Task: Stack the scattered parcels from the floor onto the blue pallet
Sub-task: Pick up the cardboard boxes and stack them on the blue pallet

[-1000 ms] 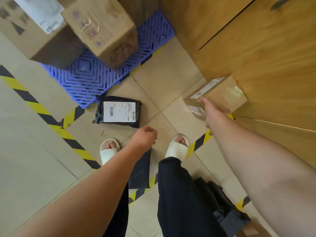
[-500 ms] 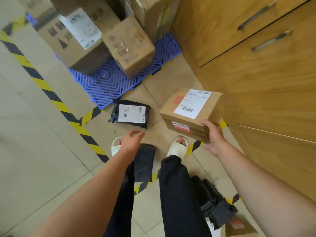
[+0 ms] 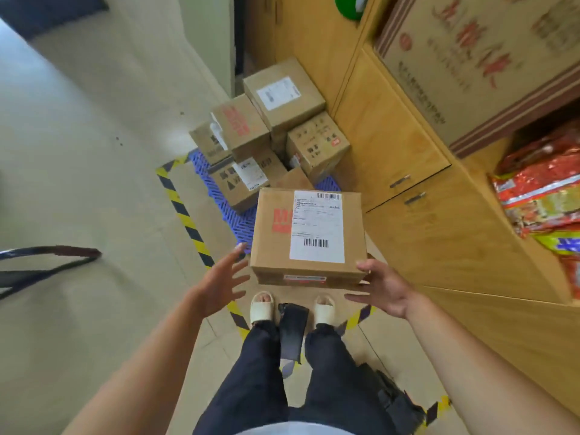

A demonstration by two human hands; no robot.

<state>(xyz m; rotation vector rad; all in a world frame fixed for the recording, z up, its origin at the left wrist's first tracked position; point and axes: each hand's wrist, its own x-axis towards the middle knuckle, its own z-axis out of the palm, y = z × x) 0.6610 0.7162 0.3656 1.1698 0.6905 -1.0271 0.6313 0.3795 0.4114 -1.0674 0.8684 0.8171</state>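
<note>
A flat cardboard parcel [image 3: 273,249] with a white shipping label hangs in the air in front of me, above my feet. My right hand [image 3: 384,290] holds it from under its near right corner, thumb on the edge. My left hand [image 3: 219,282] is spread beside the parcel's near left corner, fingertips at or just short of its side. Beyond the parcel lies the blue pallet [image 3: 240,222], partly hidden, with several cardboard boxes [image 3: 284,98] stacked on it. A black mailer bag [image 3: 293,332] lies on the floor between my feet.
A wooden cabinet [image 3: 405,146] runs along the right, with red snack packets [image 3: 539,189] on a shelf. Yellow-black floor tape [image 3: 188,222] borders the pallet area. Another dark bag [image 3: 397,401] lies at lower right. A black strap [image 3: 47,262] lies on the floor at left.
The parcel has risen from beside the cabinet to in front of me. My view has tipped up towards the pallet stack. My left hand has risen and spread beside the parcel.
</note>
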